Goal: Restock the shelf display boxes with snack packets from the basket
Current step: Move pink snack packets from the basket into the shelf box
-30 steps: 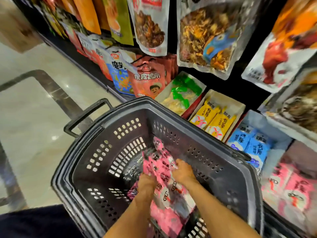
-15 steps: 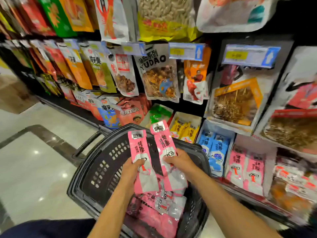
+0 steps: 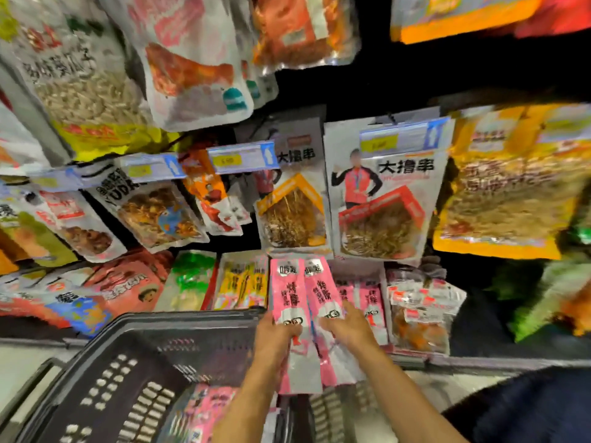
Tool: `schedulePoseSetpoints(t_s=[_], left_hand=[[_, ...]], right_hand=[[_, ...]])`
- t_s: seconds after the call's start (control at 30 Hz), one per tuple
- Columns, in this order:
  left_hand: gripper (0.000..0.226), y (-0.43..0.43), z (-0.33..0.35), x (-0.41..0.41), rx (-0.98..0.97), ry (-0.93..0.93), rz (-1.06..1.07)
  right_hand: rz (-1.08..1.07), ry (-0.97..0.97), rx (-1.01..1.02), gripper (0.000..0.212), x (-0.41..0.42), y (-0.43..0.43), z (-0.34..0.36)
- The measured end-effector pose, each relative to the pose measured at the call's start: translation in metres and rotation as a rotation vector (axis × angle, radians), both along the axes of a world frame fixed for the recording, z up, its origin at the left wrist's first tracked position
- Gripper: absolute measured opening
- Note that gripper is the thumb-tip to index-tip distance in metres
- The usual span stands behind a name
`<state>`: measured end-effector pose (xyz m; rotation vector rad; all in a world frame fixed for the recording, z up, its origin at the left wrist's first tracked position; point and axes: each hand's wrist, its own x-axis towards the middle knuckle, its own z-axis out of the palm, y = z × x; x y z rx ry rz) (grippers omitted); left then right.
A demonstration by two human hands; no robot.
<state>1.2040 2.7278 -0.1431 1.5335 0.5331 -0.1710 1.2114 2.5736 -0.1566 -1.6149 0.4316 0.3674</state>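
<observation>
My left hand (image 3: 276, 338) grips a long pink snack packet (image 3: 287, 292) held upright. My right hand (image 3: 347, 327) grips a second pink packet (image 3: 321, 292) right beside it. Both packets are raised in front of the bottom shelf row, just left of the display box of matching pink packets (image 3: 367, 295). The black plastic basket (image 3: 134, 375) is below and to the left, with more pink packets (image 3: 208, 407) lying in its bottom.
Display boxes of yellow packets (image 3: 244, 284) and green packets (image 3: 192, 279) stand left of the pink box; a box of clear red-labelled packs (image 3: 419, 311) stands right. Large hanging bags (image 3: 382, 199) and price tags (image 3: 243, 158) overhang the row. The shelf's metal edge (image 3: 479, 362) runs in front.
Both hands have lifted their pink packets out of the basket and carried them up and right toward the pink display box. The view has swung closer to the shelf.
</observation>
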Motion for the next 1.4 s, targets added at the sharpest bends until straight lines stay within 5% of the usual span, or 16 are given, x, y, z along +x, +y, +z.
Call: schedulePoseSetpoints(t_s=[0.1,0.2,0.27,0.4,0.53,0.63,0.77,1.0,1.17,1.4], left_hand=[[0.032,-0.028,-0.018,0.02,0.043,-0.011,-0.011],[0.014,-0.045,-0.039,0.035,0.099,0.054,-0.057],[0.024,-0.051,-0.059,0.045,0.135,0.117,-0.077],[0.016,-0.062,-0.096,0.067,0.201,0.168,-0.151],[0.044,-0.076,-0.125,0.109,0.441,0.192,-0.27],[0.067,-0.09,-0.144,0.137,0.707,0.114,-0.401],[0.086,-0.115,-0.168,0.154,0.827,-0.029,-0.508],[0.062,-0.117,-0.224,0.183,0.994,-0.147,-0.607],[0.069,-0.114,-0.249,0.169,1.299,-0.012,-0.858],[0.063,-0.111,-0.243,0.152,1.425,-0.043,-1.075]], right_hand=[[-0.079,0.027,0.028,0.038,0.007,-0.015,-0.018],[-0.129,0.061,0.031,0.095,0.031,-0.029,-0.085],[-0.123,0.127,-0.007,0.105,0.053,-0.036,-0.158],[-0.181,0.195,-0.12,0.091,0.073,-0.049,-0.169],[-0.11,0.224,-0.312,0.071,0.087,-0.059,-0.132],[-0.057,0.224,-0.426,0.08,0.104,-0.065,-0.137],[0.008,0.188,-0.527,0.091,0.123,-0.071,-0.158],[0.164,0.126,-0.728,0.073,0.138,-0.073,-0.194],[0.188,-0.009,-0.999,0.051,0.126,-0.059,-0.22],[0.398,0.066,-0.992,0.06,0.124,-0.07,-0.228]])
